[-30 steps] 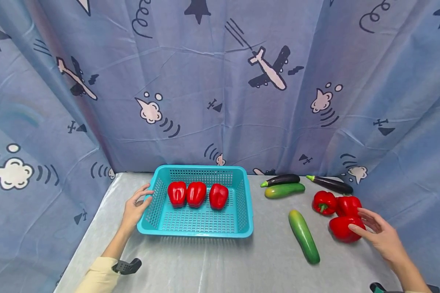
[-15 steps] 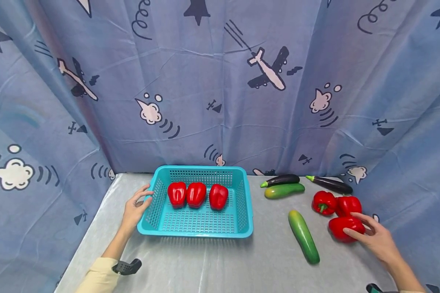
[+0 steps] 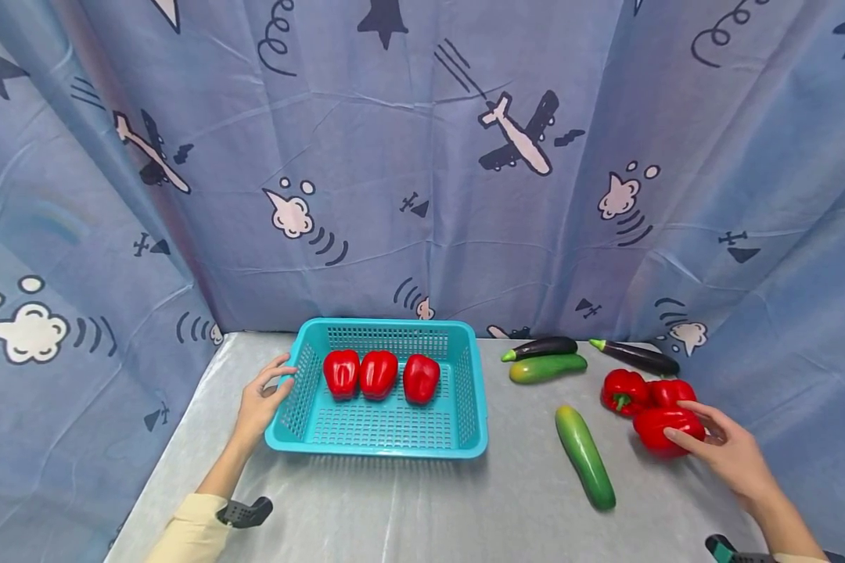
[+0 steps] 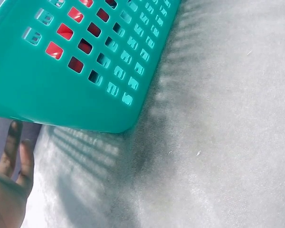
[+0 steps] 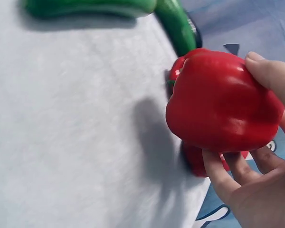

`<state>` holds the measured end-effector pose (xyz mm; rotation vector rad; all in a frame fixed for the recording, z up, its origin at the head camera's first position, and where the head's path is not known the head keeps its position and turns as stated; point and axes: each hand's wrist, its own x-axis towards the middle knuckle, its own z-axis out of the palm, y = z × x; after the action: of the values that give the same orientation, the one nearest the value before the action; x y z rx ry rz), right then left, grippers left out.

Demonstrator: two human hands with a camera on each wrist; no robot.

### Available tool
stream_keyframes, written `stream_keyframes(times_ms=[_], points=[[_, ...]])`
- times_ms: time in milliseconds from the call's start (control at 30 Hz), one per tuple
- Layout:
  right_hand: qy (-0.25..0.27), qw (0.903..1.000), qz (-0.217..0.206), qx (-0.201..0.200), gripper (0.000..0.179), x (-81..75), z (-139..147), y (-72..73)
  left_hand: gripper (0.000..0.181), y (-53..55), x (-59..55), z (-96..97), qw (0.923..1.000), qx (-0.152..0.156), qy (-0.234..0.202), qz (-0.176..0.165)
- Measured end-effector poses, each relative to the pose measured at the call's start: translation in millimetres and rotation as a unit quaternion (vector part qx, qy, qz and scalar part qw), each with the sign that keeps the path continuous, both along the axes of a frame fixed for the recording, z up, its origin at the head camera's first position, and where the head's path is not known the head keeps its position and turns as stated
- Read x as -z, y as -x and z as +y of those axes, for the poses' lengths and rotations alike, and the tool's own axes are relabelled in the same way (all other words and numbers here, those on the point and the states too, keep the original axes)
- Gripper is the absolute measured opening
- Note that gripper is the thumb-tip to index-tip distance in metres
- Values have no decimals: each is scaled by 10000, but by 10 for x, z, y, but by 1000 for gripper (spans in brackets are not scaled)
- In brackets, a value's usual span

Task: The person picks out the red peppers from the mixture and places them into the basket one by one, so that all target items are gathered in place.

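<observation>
My right hand (image 3: 735, 453) grips a glossy red bell pepper (image 3: 667, 431) at the right side of the table. In the right wrist view the thumb lies over this bell pepper (image 5: 223, 102) and the fingers reach beneath it, with its shadow apart on the table. Behind it sit two more red bell peppers (image 3: 623, 392), one partly covered. My left hand (image 3: 257, 403) is at the left end of a turquoise plastic basket (image 3: 376, 449), fingers extended and fingertips right at the rim. In the left wrist view, fingers (image 4: 10, 147) meet the basket's edge.
Inside the basket lie three red bell peppers (image 3: 379, 374). A cucumber (image 3: 585, 457) is on the table between basket and right hand. Farther back are another cucumber (image 3: 548, 368) and two eggplants (image 3: 637, 356). A patterned blue curtain (image 3: 422, 195) closes off the back and sides.
My right hand has closed its grip on the front bell pepper and raised it slightly, so it now overlaps the one behind. The left hand and basket stay put.
</observation>
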<state>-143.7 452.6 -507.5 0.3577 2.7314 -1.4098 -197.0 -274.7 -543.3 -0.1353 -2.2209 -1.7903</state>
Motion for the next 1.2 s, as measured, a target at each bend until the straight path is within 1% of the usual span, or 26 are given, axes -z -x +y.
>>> stream_keyframes(times_ms=[67, 100, 167, 333, 467, 533, 633, 700, 767, 833, 900, 967, 1133, 1200], points=[[49, 9999, 100, 30, 75, -29, -14, 25, 23, 1, -2, 0, 10000, -23, 10, -23], [68, 9998, 164, 45, 74, -39, -18, 39, 23, 14, 33, -12, 10000, -43, 32, -22], [154, 9995, 263, 41, 71, -69, -29, 64, 23, 21, 48, -19, 10000, -52, 46, -6], [519, 9981, 314, -78, 65, -176, -78, 105, 23, 34, 67, -29, 10000, -15, 17, 34], [463, 9983, 288, -221, 60, -250, -154, 136, 23, 42, 70, -25, 10000, -17, 0, 55], [376, 9984, 307, -296, 56, -274, -197, 155, 24, 47, 77, -25, 10000, -31, 3, 76], [401, 9979, 339, -383, 53, -293, -265, 189, 24, 46, 83, -26, 10000, -23, -14, 96], [541, 9971, 353, -411, 51, -302, -315, 219, 25, 39, 87, -30, 9999, -30, 8, 101], [847, 9949, 347, -418, 49, -302, -359, 236, 24, 39, 74, -28, 9999, -9, 19, 107], [1323, 9898, 339, -406, 45, -305, -397, 257, 24, 36, 72, -26, 9999, -8, 24, 100], [1857, 9812, 352, -401, 40, -308, -435, 270, 24, 29, 74, -23, 10000, -22, 10, 82], [2250, 9730, 365, -353, 35, -300, -471, 275, 24, 25, 72, -17, 10000, -37, -7, 62], [2832, 9586, 253, -133, 27, -262, -592, 292, 24, 18, 52, -4, 10000, -64, -22, 22], [3174, 9480, 217, -66, 26, -248, -640, 311, 24, 16, 48, 0, 10000, -81, -13, 5]])
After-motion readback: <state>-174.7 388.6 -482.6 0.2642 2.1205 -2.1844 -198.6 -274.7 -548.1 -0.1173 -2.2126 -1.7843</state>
